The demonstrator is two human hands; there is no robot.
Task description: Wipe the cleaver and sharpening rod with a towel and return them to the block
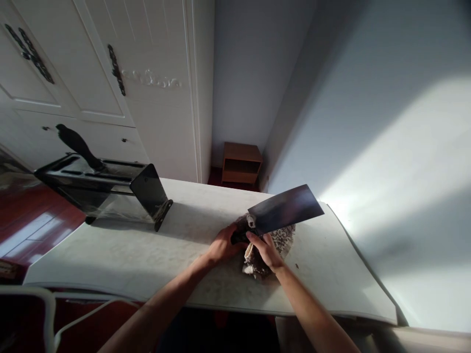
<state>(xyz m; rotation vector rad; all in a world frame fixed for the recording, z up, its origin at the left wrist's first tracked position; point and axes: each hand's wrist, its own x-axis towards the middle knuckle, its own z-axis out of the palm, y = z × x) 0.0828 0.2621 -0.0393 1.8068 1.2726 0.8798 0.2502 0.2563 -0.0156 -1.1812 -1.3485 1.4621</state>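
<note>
A cleaver (285,209) with a wide dark blade points up and to the right above a grey speckled cloth (285,238) on the white table (128,250). My left hand (222,244) is closed round the cleaver's black handle. My right hand (265,251) is closed on a bunched part of the cloth, its fingertips touching the heel of the blade near the handle.
A black knife block (110,189) with one black-handled knife (79,144) in it stands at the table's back left. White wardrobe doors (91,73) rise behind it. A small wooden nightstand (241,164) sits in the corner. The wall (368,122) runs along the table's right edge.
</note>
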